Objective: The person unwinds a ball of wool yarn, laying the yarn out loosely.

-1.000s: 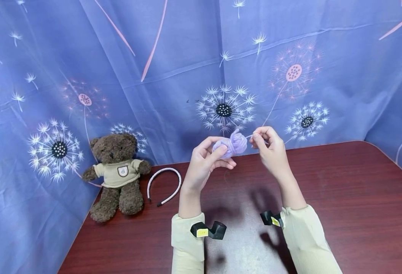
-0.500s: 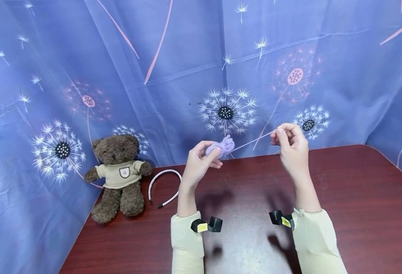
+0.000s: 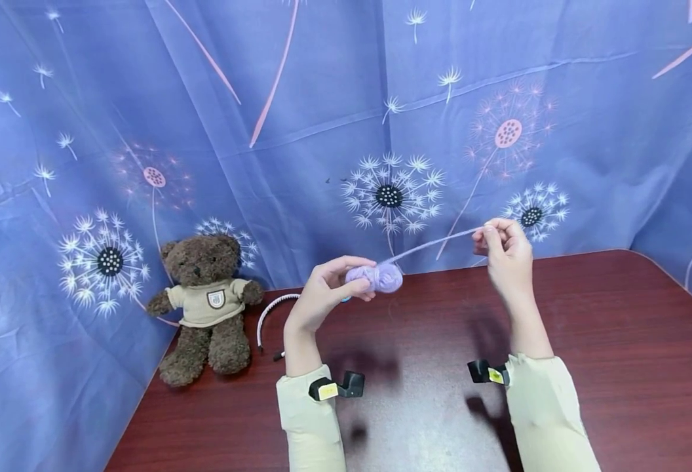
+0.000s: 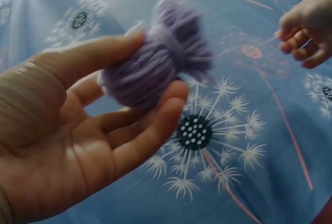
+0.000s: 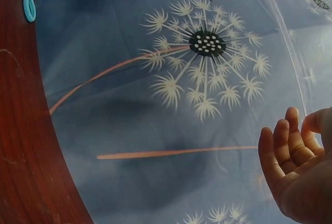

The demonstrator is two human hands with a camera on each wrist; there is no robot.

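A small skein of lilac yarn (image 3: pixel 386 278), wrapped round its middle, is pinched between the thumb and fingers of my left hand (image 3: pixel 318 296) above the table's back edge. In the left wrist view the skein (image 4: pixel 148 66) shows its wound strands and a bunched end pointing away from the palm. From it a yarn strand (image 3: pixel 431 244) runs up to the right, nearly straight. My right hand (image 3: pixel 508 255) pinches that strand between thumb and forefinger. The right wrist view shows the right hand (image 5: pixel 298 164) at its edge, the other fingers loosely bent; the skein is out of that view.
A brown teddy bear (image 3: pixel 204 305) in a beige shirt sits at the table's left. Beside it lies a white headband (image 3: pixel 261 321), partly hidden by the left arm. A turquoise ring (image 5: pixel 29 8) lies near the back edge of the dark red table (image 3: pixel 605 328). Patterned blue cloth (image 3: pixel 299 196) hangs behind.
My right hand has moved right, drawing the strand out longer. The left hand has shifted left and slightly down, turning the skein and covering part of the headband.
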